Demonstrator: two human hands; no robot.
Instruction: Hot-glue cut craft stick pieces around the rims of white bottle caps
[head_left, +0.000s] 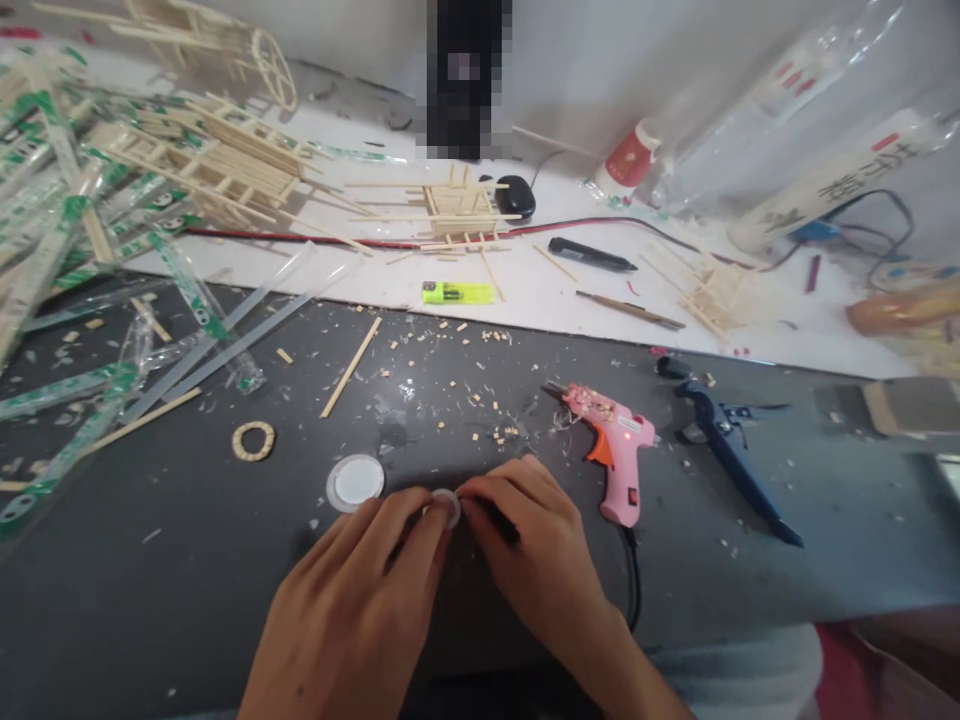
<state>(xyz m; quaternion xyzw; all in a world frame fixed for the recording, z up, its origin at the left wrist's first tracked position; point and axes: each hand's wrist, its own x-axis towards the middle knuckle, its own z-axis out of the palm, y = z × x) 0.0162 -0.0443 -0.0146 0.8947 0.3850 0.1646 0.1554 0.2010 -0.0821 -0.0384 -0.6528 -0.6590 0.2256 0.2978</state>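
Note:
My left hand (pixel 352 600) pinches a small round whitish disc (pixel 450 507) just above the dark table. My right hand (pixel 540 540) is closed at the disc's right side, thumb and forefinger pressed together; whatever is between them is too small to name. A flat white round lid (pixel 358 483) lies beside the left fingers. Farther left rests a small ring made of wood pieces (pixel 253 441). To the right of my right hand, a pink hot glue gun (pixel 616 450) with an orange trigger lies on its side.
Blue-handled cutters (pixel 731 455) lie at the right. Wood scraps (pixel 506 434) are scattered mid-table, near a loose stick (pixel 351 367). Stick models (pixel 461 212), a black pen (pixel 592 254) and a yellow lighter (pixel 457 293) sit behind. Plastic wrappers (pixel 112 380) pile up at left.

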